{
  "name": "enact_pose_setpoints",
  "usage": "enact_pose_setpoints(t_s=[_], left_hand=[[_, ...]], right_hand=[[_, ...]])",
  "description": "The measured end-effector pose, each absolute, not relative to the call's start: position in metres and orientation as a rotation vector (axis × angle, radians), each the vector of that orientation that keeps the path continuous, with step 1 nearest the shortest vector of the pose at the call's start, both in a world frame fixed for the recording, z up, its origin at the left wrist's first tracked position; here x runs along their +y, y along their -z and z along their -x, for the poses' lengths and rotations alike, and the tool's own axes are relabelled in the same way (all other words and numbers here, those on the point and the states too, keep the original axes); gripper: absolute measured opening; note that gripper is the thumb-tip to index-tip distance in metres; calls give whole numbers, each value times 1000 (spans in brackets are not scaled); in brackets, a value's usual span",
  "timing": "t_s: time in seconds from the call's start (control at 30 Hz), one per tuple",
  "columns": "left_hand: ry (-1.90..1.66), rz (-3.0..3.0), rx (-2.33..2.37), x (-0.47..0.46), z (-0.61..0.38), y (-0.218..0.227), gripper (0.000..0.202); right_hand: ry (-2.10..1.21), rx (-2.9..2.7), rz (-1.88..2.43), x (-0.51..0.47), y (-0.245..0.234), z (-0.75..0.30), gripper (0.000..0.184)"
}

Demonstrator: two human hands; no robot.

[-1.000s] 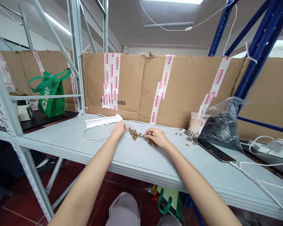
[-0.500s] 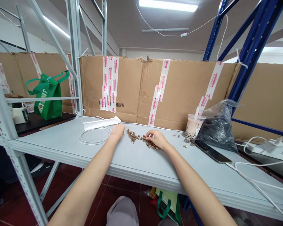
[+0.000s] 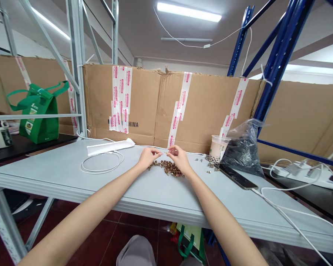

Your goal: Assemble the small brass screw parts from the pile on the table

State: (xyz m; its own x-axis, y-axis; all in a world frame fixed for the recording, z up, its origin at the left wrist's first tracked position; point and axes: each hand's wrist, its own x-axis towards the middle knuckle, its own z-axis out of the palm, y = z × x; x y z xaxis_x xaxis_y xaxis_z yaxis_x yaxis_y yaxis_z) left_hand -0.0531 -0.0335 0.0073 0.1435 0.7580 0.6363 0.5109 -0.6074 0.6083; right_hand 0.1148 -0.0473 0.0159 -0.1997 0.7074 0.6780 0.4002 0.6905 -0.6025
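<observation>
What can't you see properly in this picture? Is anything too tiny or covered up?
Head view:
- Small brass-coloured pieces: too small to tell their exact kind.
- Anything held by the left hand or right hand: hidden by the hands.
- Black plastic bag contents: hidden by crumpled plastic.
- Word on the cardboard sheet: partly covered by packing tape.

left hand [image 3: 148, 158], right hand [image 3: 180, 159], brass screws [image 3: 166, 168], shelf [image 3: 58, 162]

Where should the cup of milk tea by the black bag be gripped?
Around the middle of the clear plastic cup of milk tea, coming from the near side with the right hand. It stands upright and tapers toward its base, so a side wrap suits it. The black plastic bag presses its right side, the cardboard wall stands behind it, and small brass-coloured screws lie to its left.
</observation>
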Motion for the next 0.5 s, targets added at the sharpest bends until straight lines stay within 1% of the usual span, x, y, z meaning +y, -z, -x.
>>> enact_pose_setpoints(t_s=[0.1,0.27,0.43,0.5], left_hand=[[-1411,-2072,1165,-33,49,-2,24],[-1411,-1971,1147,-36,49,-7,24],[-1412,-2015,1122,-37,48,-7,23],[-1431,-2040,1138,-37,48,-7,23]], right_hand=[[-446,-1825,842,-46,-14,-113,19],[-379,-1859,850,-47,-14,-112,18],[-393,-1870,791,-48,-12,-111,28],[-384,-1857,796,-49,-12,-110,29]])
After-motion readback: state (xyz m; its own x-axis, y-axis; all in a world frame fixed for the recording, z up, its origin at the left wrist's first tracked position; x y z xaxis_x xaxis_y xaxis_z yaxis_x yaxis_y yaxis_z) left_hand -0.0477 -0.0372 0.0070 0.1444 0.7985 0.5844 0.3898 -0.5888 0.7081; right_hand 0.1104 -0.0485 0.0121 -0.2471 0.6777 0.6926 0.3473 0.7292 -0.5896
